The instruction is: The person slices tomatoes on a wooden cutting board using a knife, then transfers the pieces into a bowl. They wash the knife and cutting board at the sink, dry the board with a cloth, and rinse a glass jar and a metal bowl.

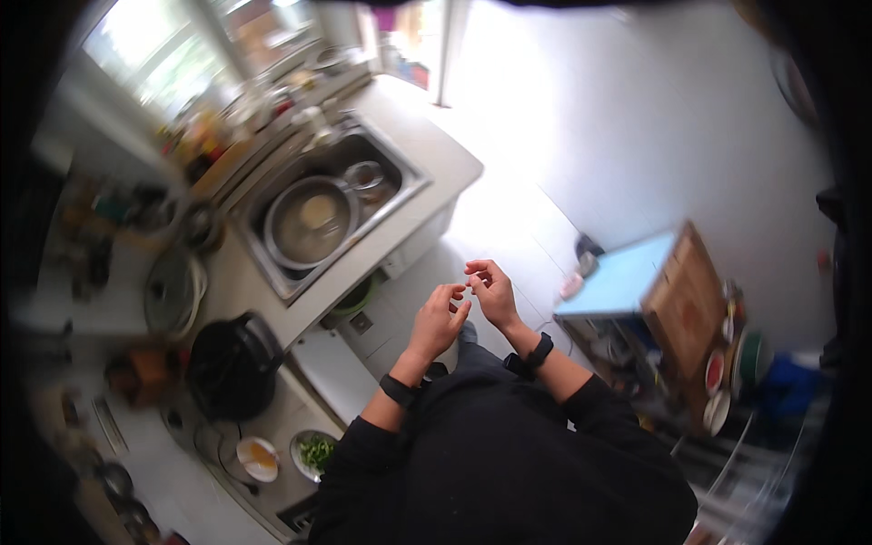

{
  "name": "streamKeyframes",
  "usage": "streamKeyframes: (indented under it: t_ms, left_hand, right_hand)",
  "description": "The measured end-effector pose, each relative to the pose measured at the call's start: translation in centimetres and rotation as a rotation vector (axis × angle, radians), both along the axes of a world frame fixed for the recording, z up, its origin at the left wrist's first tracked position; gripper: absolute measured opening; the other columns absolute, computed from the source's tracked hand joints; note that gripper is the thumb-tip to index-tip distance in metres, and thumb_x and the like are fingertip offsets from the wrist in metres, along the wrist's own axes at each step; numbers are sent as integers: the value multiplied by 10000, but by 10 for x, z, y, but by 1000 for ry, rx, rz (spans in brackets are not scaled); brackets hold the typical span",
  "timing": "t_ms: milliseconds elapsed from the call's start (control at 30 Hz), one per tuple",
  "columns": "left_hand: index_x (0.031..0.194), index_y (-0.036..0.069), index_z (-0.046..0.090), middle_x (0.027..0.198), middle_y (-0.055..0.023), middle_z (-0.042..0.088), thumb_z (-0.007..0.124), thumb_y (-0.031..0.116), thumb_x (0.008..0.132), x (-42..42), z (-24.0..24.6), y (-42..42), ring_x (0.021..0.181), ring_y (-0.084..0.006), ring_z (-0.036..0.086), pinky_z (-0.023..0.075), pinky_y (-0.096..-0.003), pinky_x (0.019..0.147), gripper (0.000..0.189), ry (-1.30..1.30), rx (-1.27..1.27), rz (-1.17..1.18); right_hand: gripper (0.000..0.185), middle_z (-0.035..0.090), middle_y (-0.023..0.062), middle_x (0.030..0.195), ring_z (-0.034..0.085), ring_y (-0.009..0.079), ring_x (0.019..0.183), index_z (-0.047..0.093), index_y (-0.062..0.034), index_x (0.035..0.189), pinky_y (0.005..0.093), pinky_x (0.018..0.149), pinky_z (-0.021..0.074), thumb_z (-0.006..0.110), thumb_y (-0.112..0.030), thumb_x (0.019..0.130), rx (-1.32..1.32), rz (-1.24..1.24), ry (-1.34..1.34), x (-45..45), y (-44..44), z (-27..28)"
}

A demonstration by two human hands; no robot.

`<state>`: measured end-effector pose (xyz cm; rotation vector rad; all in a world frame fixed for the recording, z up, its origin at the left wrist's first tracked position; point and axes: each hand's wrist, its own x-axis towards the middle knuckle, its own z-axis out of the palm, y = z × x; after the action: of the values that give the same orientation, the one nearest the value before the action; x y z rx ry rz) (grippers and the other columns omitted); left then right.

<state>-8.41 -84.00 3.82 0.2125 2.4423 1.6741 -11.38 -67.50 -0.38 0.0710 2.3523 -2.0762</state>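
Note:
Both hands are raised in front of my body, above the tiled floor, with their fingertips close together. My left hand (438, 323) has bent fingers that are apart, and it holds nothing. My right hand (493, 293) is beside it with curled, parted fingers, also holding nothing. Each wrist wears a black band. Ahead and to the left of the hands is a steel sink (402, 178), set in a pale counter (449, 160). A large metal basin (311, 223) with cloudy water and a pale round thing stands in the sink, near a small clear bowl (364, 176).
Left along the counter are a black appliance (235, 368), a glass lid (170, 289), a white bowl with orange liquid (258, 458) and a bowl of chopped greens (315, 451). On the right stands a blue-topped cabinet (616, 276) beside a wooden board (683, 306) and a rack.

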Motion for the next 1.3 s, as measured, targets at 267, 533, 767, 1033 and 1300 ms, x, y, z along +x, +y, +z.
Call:
streamKeyframes:
  t_ms: [267,533,767,1033,1300]
  left_hand:
    - [1220,17,620,1106,-131,690,673,199,968,-9,-3,256,868,-237,698,559,-358,771,315,-40,-39,-568]
    - [1216,18,616,1059,-143,693,687,178,955,1,-23,499,832,-254,700,557,-370,763,313,-11,-57,-963]
    - [1216,-6,619,1087,-145,689,673,208,968,-25,-49,631,852,-241,694,555,-360,763,332,-63,-97,-1025]
    - [1290,-5,582,1209,-199,606,687,246,963,-94,-143,742,1044,-308,654,523,-411,924,425,43,-138,-769]
    - [1273,-19,589,1060,-134,697,612,315,1017,-131,-193,825,908,-227,696,553,-338,725,421,-448,-134,-618]
  right_hand:
    - [250,682,67,1071,650,119,862,617,-17,1200,279,732,552,582,-85,962,37,-524,-27,96,247,-18]
    - [167,655,25,990,649,120,825,626,-60,1134,276,689,536,595,-146,994,-57,-1103,-177,237,439,-52]
    - [188,666,53,981,649,136,816,643,-58,1136,286,664,545,623,-194,1008,-180,-1532,-289,306,558,-73]
    - [329,603,155,1219,625,257,1028,588,8,1268,404,848,550,608,-173,992,302,-1848,-470,357,660,-110]
    - [327,626,168,1031,558,276,914,627,75,1075,424,911,468,552,-232,994,103,-1866,-491,375,750,-103]
